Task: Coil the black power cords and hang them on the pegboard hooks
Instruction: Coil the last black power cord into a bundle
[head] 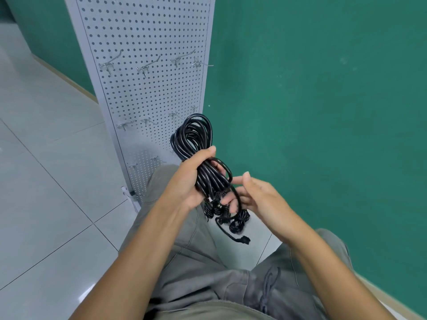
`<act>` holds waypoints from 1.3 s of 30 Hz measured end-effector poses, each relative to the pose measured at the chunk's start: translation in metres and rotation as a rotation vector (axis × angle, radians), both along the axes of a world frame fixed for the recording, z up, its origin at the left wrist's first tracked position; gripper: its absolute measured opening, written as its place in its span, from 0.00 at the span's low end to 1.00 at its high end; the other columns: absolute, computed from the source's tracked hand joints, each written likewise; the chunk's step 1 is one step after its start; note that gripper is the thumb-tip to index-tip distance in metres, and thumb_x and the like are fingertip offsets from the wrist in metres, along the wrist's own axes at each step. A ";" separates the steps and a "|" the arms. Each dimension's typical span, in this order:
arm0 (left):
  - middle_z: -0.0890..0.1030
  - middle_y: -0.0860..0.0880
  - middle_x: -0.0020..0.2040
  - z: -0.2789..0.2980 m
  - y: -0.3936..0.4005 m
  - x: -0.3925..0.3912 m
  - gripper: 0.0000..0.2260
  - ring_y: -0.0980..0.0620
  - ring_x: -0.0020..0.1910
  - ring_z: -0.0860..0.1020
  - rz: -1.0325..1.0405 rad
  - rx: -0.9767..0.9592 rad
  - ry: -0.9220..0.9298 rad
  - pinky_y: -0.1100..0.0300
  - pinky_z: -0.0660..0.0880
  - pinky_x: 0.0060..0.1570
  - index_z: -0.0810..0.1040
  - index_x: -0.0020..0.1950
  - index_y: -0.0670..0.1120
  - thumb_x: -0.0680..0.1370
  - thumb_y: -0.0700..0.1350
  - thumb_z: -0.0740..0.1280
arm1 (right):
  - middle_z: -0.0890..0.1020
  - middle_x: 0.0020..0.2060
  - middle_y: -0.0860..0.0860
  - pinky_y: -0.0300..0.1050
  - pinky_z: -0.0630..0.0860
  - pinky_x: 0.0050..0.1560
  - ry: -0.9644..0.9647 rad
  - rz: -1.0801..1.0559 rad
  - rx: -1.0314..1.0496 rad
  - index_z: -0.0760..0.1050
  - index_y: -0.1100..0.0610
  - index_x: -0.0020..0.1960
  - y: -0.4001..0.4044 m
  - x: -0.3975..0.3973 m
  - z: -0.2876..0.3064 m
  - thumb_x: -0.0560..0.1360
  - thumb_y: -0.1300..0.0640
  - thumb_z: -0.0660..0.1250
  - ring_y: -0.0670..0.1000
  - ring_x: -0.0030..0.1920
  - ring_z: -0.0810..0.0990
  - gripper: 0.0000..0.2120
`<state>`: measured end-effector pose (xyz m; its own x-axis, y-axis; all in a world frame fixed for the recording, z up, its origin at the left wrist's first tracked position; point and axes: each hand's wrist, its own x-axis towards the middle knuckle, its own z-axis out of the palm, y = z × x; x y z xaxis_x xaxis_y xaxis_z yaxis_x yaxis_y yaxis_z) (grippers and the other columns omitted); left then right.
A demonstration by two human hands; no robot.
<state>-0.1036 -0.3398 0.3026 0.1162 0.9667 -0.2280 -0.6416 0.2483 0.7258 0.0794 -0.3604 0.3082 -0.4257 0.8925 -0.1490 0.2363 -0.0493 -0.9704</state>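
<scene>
Green wall [323, 112] behind, meeting pale tiled floor [46, 204] along a light skirting strip. White pegboard [147, 93], upright panel standing on the floor against the wall, perforated all over; metal hooks [144, 69] in a row across its upper part, a second row at mid-height, a few more lower down, all bare. Grey trousers [208, 269] of the person, lower centre, knee raised toward the pegboard foot. Black power cords [196, 144], one bundle of several loops, held in the air in front of the pegboard's lower right edge, just above the knee; loop end upward, plug ends [238, 224] hanging in a cluster beneath, one connector [246, 240] trailing lowest. Left hand [191, 179]: grip closed round the middle of the bundle, thumb on top. Right hand [256, 192]: beside the bundle, fingers loosely extended and touching a single outer strand, not clasped round it.
</scene>
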 end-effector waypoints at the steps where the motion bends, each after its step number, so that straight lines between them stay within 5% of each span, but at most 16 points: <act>1: 0.77 0.46 0.33 -0.002 0.001 0.000 0.11 0.50 0.30 0.78 0.033 -0.002 0.045 0.52 0.81 0.43 0.75 0.40 0.45 0.81 0.46 0.69 | 0.86 0.44 0.58 0.52 0.77 0.54 -0.031 -0.006 0.053 0.80 0.58 0.57 0.002 0.004 0.003 0.84 0.48 0.59 0.52 0.40 0.79 0.16; 5: 0.80 0.46 0.33 -0.007 0.001 0.003 0.10 0.50 0.31 0.79 0.108 -0.020 0.148 0.58 0.78 0.33 0.77 0.40 0.44 0.80 0.44 0.70 | 0.82 0.36 0.48 0.38 0.74 0.41 -0.160 -0.034 0.220 0.83 0.56 0.50 0.009 0.018 0.019 0.77 0.64 0.72 0.45 0.33 0.76 0.04; 8: 0.80 0.47 0.33 -0.007 0.002 0.004 0.08 0.49 0.32 0.80 0.143 -0.046 0.177 0.55 0.80 0.35 0.78 0.42 0.44 0.80 0.44 0.71 | 0.84 0.33 0.47 0.39 0.73 0.37 -0.276 -0.132 0.309 0.85 0.53 0.44 0.013 0.026 0.034 0.74 0.59 0.77 0.45 0.30 0.75 0.02; 10: 0.82 0.45 0.38 -0.010 0.002 0.005 0.07 0.46 0.38 0.82 0.163 -0.047 0.219 0.47 0.84 0.46 0.80 0.46 0.43 0.79 0.45 0.73 | 0.85 0.34 0.46 0.37 0.74 0.36 -0.408 -0.164 0.424 0.85 0.50 0.41 0.017 0.031 0.045 0.72 0.54 0.78 0.43 0.31 0.77 0.03; 12: 0.84 0.44 0.42 -0.014 0.002 0.007 0.09 0.44 0.44 0.83 0.155 -0.019 0.287 0.43 0.82 0.55 0.82 0.51 0.42 0.78 0.47 0.74 | 0.86 0.36 0.42 0.31 0.75 0.40 -0.524 -0.130 0.515 0.85 0.48 0.42 0.019 0.034 0.062 0.72 0.55 0.78 0.37 0.35 0.80 0.04; 16: 0.86 0.45 0.44 -0.008 -0.003 0.011 0.12 0.47 0.45 0.85 -0.040 0.016 0.293 0.51 0.83 0.50 0.82 0.49 0.44 0.76 0.52 0.73 | 0.85 0.44 0.37 0.29 0.75 0.55 -0.660 0.000 0.632 0.85 0.48 0.50 0.025 0.034 0.096 0.76 0.61 0.74 0.35 0.48 0.82 0.08; 21: 0.85 0.44 0.43 -0.016 -0.008 0.017 0.27 0.48 0.43 0.85 -0.297 0.043 0.310 0.49 0.80 0.54 0.82 0.49 0.42 0.61 0.59 0.83 | 0.85 0.39 0.40 0.48 0.80 0.50 -0.804 -0.024 0.827 0.84 0.50 0.44 0.034 0.021 0.134 0.66 0.50 0.82 0.44 0.43 0.82 0.10; 23: 0.86 0.44 0.46 -0.018 -0.009 0.021 0.33 0.46 0.48 0.85 -0.358 0.049 0.335 0.47 0.80 0.59 0.83 0.54 0.41 0.58 0.60 0.85 | 0.85 0.37 0.42 0.51 0.80 0.47 -0.862 -0.004 0.830 0.83 0.50 0.42 0.041 0.019 0.149 0.64 0.47 0.83 0.45 0.41 0.82 0.13; 27: 0.84 0.43 0.46 -0.011 -0.014 0.033 0.18 0.48 0.46 0.83 -0.485 0.029 0.351 0.52 0.81 0.55 0.82 0.53 0.41 0.68 0.47 0.82 | 0.83 0.35 0.40 0.49 0.78 0.46 -0.919 0.229 0.896 0.84 0.53 0.44 0.051 0.005 0.166 0.67 0.54 0.82 0.40 0.39 0.79 0.09; 30: 0.81 0.45 0.45 -0.007 -0.021 0.042 0.15 0.50 0.45 0.81 -0.630 0.055 0.329 0.55 0.81 0.54 0.82 0.49 0.44 0.66 0.47 0.79 | 0.81 0.34 0.39 0.42 0.73 0.42 -0.960 0.372 0.884 0.85 0.53 0.44 0.060 -0.012 0.169 0.67 0.55 0.82 0.39 0.37 0.77 0.09; 32: 0.79 0.44 0.45 -0.004 -0.025 0.047 0.16 0.49 0.44 0.79 -0.719 0.086 0.317 0.56 0.80 0.51 0.81 0.47 0.43 0.64 0.47 0.80 | 0.83 0.36 0.41 0.37 0.72 0.39 -0.948 0.470 0.843 0.84 0.54 0.44 0.066 -0.024 0.168 0.67 0.56 0.82 0.42 0.37 0.79 0.09; 36: 0.77 0.47 0.39 0.007 -0.034 0.054 0.27 0.52 0.34 0.75 -0.845 0.120 0.356 0.60 0.74 0.37 0.77 0.58 0.38 0.65 0.50 0.77 | 0.84 0.35 0.44 0.28 0.70 0.38 -0.903 0.633 0.715 0.84 0.54 0.42 0.076 -0.043 0.160 0.66 0.57 0.83 0.40 0.35 0.79 0.09; 39: 0.75 0.50 0.36 0.012 -0.039 0.053 0.29 0.54 0.32 0.73 -0.881 0.212 0.385 0.60 0.71 0.38 0.76 0.59 0.33 0.65 0.50 0.75 | 0.85 0.36 0.44 0.28 0.71 0.41 -0.826 0.723 0.507 0.85 0.55 0.45 0.087 -0.044 0.146 0.69 0.60 0.81 0.39 0.36 0.80 0.07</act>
<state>-0.0502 -0.3791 0.3146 0.7692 0.5948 -0.2336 0.0005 0.3650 0.9310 0.0358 -0.2731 0.4545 -0.7923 0.5233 -0.3137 0.6099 0.6929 -0.3846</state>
